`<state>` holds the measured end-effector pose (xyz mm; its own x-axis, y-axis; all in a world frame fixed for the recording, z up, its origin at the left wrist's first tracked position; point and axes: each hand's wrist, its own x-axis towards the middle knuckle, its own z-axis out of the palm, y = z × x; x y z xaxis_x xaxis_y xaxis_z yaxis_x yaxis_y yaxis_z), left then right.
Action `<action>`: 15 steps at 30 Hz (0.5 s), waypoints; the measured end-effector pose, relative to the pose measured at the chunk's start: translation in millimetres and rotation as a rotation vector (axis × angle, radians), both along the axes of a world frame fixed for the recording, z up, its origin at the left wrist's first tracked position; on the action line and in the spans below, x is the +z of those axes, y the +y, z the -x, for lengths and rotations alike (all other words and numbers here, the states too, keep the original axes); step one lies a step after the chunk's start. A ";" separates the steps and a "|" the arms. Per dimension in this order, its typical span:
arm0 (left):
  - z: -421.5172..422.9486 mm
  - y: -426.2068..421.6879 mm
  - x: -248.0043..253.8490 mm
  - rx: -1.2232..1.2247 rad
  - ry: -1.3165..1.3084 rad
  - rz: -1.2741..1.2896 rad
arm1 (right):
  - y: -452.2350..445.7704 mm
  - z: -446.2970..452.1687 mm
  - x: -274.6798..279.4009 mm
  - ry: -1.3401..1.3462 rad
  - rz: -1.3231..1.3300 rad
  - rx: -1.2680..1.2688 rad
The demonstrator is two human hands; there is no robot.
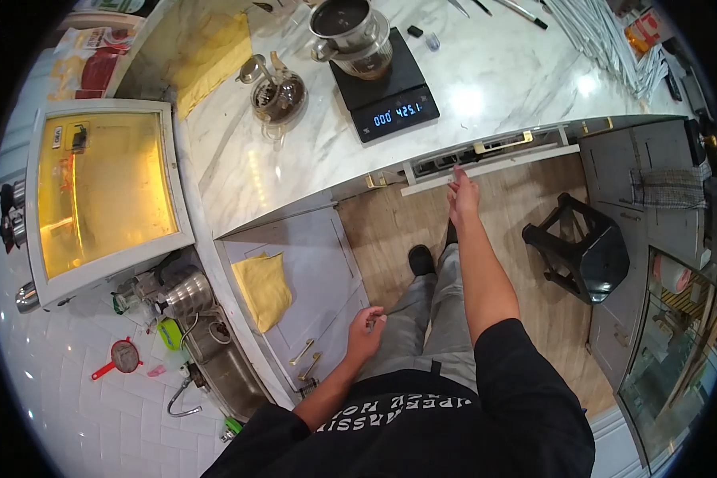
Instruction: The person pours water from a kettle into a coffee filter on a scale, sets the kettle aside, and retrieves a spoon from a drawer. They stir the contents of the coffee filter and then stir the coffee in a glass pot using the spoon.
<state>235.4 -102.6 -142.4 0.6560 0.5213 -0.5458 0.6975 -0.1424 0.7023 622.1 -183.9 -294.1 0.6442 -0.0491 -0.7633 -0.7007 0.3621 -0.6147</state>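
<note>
My right hand (pixel 464 197) reaches forward to the front edge of a shallow drawer (pixel 446 182) under the counter. Its index finger is stretched out at the drawer front, and no object shows in the hand. The drawer stands partly pulled out, with dark items inside. My left hand (pixel 366 331) hangs by my left thigh, fingers loosely bent and apart, holding nothing visible. On the counter a black digital scale (pixel 398 115) reads 425.1. A metal dripper (pixel 341 24) of dark coffee sits over a glass server (pixel 372 62) on it.
A glass teapot (pixel 279 99) stands left of the scale on the marble counter (pixel 247 175). A yellow cloth (pixel 263 291) hangs at the left cabinet, near the sink (pixel 231 374). A black stool (pixel 585 251) stands on the floor at right. Wrapped straws (pixel 605 40) lie at the back right.
</note>
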 end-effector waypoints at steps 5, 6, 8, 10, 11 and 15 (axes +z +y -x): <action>-12.8 11.8 5.6 0.038 -0.027 0.000 | -2.5 0.4 -4.4 0.055 0.065 0.014; -15.7 14.1 5.2 0.041 -0.033 -0.014 | -3.1 1.3 -2.8 0.059 0.086 0.017; -17.2 17.1 4.2 0.059 -0.028 -0.006 | -7.1 6.5 -2.1 0.065 0.113 0.050; -19.5 16.1 5.7 0.071 -0.009 0.001 | -17.7 9.9 -2.6 0.065 0.124 0.111; -20.2 15.1 6.6 0.071 0.005 0.001 | -21.9 13.3 -3.1 0.065 0.149 0.138; -24.7 13.7 7.7 0.058 0.059 0.004 | -37.4 25.6 14.8 0.040 0.221 0.254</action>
